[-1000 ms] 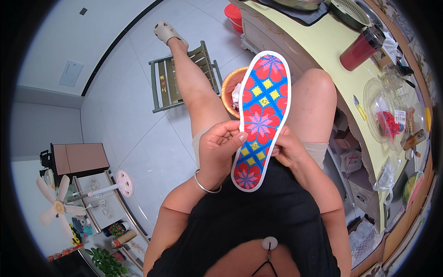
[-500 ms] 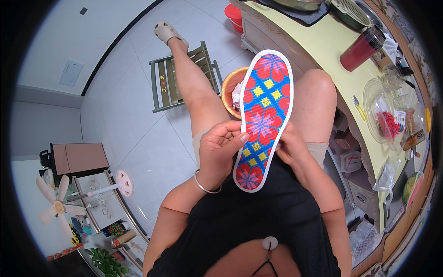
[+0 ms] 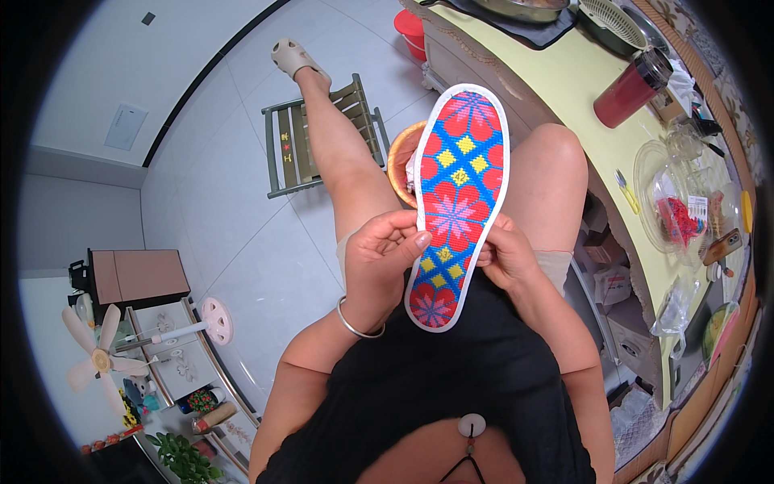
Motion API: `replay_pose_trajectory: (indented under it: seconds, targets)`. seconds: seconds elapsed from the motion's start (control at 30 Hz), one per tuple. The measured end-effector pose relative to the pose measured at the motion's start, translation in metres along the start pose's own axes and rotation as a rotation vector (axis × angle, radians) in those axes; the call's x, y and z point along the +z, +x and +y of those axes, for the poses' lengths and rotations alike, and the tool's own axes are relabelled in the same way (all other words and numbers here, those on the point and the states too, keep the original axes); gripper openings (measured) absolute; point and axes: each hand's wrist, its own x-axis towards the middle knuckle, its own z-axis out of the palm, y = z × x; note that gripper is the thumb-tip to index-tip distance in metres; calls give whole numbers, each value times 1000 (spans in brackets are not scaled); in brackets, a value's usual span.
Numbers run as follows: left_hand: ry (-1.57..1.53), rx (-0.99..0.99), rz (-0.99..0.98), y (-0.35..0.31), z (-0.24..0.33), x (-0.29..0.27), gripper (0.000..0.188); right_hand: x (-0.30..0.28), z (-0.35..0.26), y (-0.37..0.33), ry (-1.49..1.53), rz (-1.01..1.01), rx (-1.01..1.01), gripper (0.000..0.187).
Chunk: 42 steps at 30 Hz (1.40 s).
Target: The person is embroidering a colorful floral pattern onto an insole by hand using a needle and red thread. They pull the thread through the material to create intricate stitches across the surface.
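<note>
An embroidered insole is held up above my lap, its wide end pointing away from me. Red and pink flowers, blue bands and yellow squares cover it, and a white border runs round the edge. My left hand pinches its left edge at the waist, thumb on the patterned face. On the opposite edge my right hand grips it, with some fingertips hidden behind the insole. Partly covered by the insole, a round wooden-rimmed basket with pale cloth-like contents stands beyond it, between my legs.
A slatted folding stool stands under my outstretched left leg. Along the right runs a yellow-topped counter with a dark red flask, small yellow-handled scissors and a clear tray of red thread. A red bucket and a fan stand farther off.
The insole has shifted slightly left and tilted a little. Both hands keep their hold, and the right fingers have moved slightly at the edge.
</note>
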Motion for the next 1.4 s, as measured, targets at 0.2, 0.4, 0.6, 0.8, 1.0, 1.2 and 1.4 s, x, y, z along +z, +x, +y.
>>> replay_pose_trajectory:
  seconds: [0.2,0.4,0.6,0.8,1.0,1.2,1.4]
  targets:
    - [-335,-200,-71,7,3,3,28,6,4,0,-493,153,-133,16]
    - [-882,-336,-358,16,-19,-20,38,1,6,-3,-842,130,-440,15]
    - [-994,-341,-412,18,-24,-21,39,41,-12,-30,-680,126,-538,7]
    - [-942,-349,-391,17,-20,-19,38,42,-11,-23,-852,76,-813,4]
    - [-598,-244,-229,9,-18,-19,29,40,-12,-18,-939,88,-830,6]
    - [-85,-181,97,4,2,3,23,24,-6,-1,-369,168,-508,16]
    - [162,-127,19,-1,-2,2,25,10,-5,27,174,-71,-176,26]
